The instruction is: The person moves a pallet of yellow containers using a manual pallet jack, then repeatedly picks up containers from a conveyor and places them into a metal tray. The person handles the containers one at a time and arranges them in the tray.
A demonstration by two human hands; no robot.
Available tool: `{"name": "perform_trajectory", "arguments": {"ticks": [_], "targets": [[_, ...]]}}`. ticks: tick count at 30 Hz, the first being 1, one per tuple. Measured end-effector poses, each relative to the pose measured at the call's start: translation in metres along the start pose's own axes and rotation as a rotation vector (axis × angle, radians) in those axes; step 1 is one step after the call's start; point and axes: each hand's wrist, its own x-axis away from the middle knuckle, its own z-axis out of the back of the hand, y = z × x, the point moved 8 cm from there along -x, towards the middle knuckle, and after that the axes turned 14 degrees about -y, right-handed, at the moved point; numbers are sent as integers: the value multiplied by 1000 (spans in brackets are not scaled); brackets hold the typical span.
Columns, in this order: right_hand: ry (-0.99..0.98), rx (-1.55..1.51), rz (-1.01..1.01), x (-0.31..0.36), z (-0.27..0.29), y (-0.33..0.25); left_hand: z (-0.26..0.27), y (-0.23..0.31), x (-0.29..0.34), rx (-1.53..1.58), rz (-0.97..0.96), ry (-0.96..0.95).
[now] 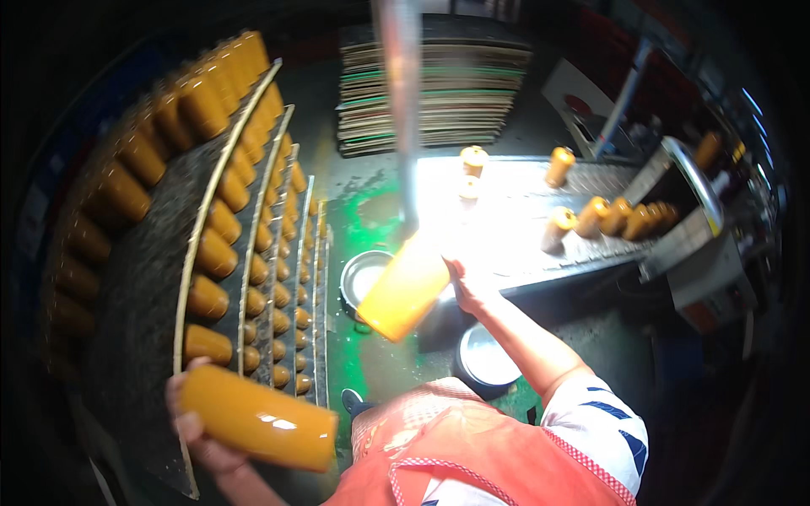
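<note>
My left hand (201, 434) is wrapped round the end of a glossy orange-brown cylindrical jar (270, 417). The jar lies nearly sideways, beside the front of the lowest shelf boards at left. A second jar of the same kind (403, 291) is tilted in my right hand (466, 287), which grips it near its upper end. Strong glare washes out that end, so its rim is hidden. This jar hangs over the floor between the rack and the bright metal table.
At left, a rack of stacked boards (199, 228) carries many similar jars. More jars (591, 216) stand on the metal conveyor table (540, 261) at right. A metal basin (364, 274), a white-topped bucket (489, 354), an upright pole (401, 110) and piled boards (430, 88) are around me.
</note>
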Motion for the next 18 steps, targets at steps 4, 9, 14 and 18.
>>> {"name": "perform_trajectory", "arguments": {"ticks": [4,9,14,18], "targets": [[124,-317,-269,84,120,38,-114,-203,2,799,479,-28],[340,-607,-447,192,223,68,-286,-361,36,1224,1105,-309],[450,-700,-499,260,275,85,-379,-433,57,985,1492,-481],[528,-770,-447,282,309,100,-416,-453,37,519,1244,-864]]}}
